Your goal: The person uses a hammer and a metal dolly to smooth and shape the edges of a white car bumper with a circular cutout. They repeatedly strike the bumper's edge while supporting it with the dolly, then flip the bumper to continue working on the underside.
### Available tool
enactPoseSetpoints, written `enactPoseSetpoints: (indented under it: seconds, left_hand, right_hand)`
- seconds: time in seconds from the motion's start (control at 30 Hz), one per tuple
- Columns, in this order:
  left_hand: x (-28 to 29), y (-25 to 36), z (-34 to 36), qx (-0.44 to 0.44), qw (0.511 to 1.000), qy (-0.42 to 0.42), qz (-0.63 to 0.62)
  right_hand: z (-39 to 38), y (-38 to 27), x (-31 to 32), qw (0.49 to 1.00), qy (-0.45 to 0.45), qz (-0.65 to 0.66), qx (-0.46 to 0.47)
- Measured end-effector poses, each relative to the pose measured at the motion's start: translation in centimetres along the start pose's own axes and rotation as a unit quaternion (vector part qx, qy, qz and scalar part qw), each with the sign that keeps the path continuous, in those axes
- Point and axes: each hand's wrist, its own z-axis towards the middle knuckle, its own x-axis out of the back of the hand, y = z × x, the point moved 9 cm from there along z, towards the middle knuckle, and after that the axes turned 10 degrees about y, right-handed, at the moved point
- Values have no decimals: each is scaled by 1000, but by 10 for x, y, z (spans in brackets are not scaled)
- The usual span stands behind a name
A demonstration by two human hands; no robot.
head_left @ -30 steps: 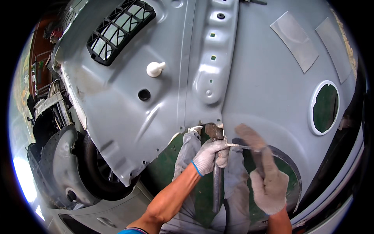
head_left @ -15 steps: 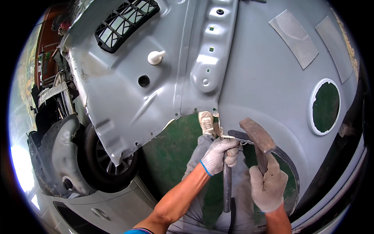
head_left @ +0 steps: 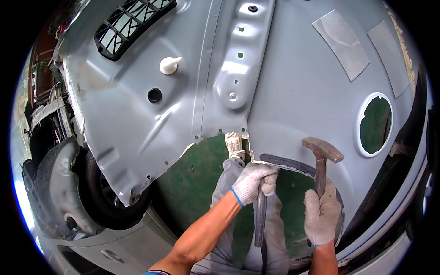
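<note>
Low in the head view, left hand (head_left: 255,182): white-gloved, it gripped a dark bar (head_left: 260,220) by the edge of the grey panel (head_left: 293,101).
Right hand (head_left: 323,217): gloved too, it gripped a hammer (head_left: 321,160) by its handle.
Hammer: its head showed over the panel.
Black strip (head_left: 293,164): it lay along the panel's curved edge.

The grey panel (head_left: 293,87) looks like smooth, glossy metal; the hammer head (head_left: 322,148), rough, dull metal; the gloves (head_left: 254,182), matt knitted cloth; the white plug (head_left: 168,66), smooth plastic.
</note>
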Motion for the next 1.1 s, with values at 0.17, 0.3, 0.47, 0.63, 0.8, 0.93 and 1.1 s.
enactPoseSetpoints:
  seconds: [0.17, 0.3, 0.47, 0.63, 0.8, 0.93, 1.1]
  left_hand:
    - [-2, -7, 7, 20, 1000, 4, 1]
    - [-1, -3, 4, 2, 1000, 5, 5]
    - [-4, 0, -3, -18, 999, -24, -44]
    - [-1, 0, -9, -13, 998, -6, -64]
    - [8, 5, -8, -26, 998, 10, -53]
    - [9, 7, -8, -27, 998, 20, -59]
    - [11, 6, -9, -21, 997, 14, -71]
  right_hand:
    - [-6, -5, -12, 999, -25, -24, 40]
    - [-1, -15, -7, 999, -28, -9, 17]
    - [0, -37, 9, 996, -22, 61, 65]
    - [3, -22, -24, 988, -64, -86, 109]
    - [7, -20, -22, 994, -70, -59, 58]
    - [8, -48, -5, 992, 8, 6, 127]
    - [18, -60, -25, 982, -46, -117, 140]
